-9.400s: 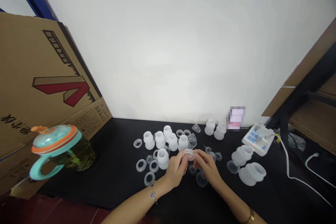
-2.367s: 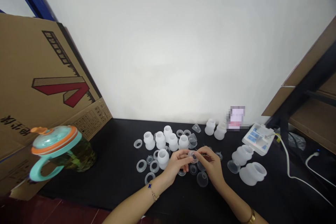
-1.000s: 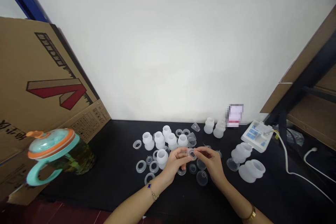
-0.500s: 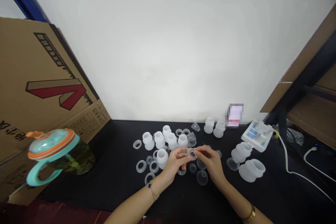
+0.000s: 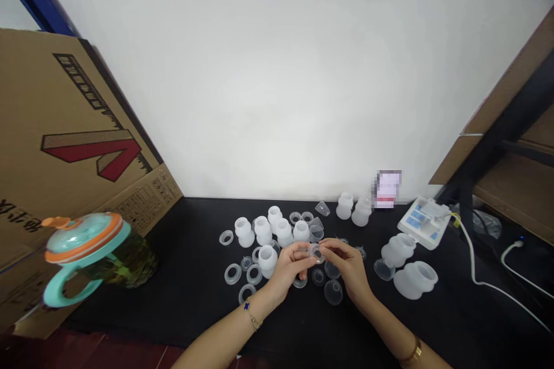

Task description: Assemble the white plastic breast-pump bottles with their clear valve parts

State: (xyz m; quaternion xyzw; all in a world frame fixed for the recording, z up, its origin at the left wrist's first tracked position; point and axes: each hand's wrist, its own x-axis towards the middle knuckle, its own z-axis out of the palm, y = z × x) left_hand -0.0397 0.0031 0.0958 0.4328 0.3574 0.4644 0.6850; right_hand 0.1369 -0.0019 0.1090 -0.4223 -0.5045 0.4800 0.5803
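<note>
Between my two hands, above the black table, is a small translucent plastic ring [image 5: 315, 251]. My left hand [image 5: 291, 262] pinches its left side with thumb and fingers. My right hand [image 5: 346, 262] grips its right side with the fingertips, which partly cover it. Whether a teat sits inside the ring I cannot make out. Just left and behind stand several white baby bottles [image 5: 268, 259]. Loose translucent rings [image 5: 232, 274] lie left of my left hand. A clear dome cap [image 5: 333, 292] and silicone teats lie under and near my right hand.
A teal-lidded jug [image 5: 99, 253] and a cardboard box [image 5: 64, 127] stand at the left. To the right are two larger bottles [image 5: 413, 280] and a white power strip [image 5: 424, 222] with cables. Two more bottles [image 5: 345, 206] stand against the wall, by a blurred pink card [image 5: 388, 189].
Both hands stay in place with the ring between them. The right hand's fingers have shifted very slightly around it.
</note>
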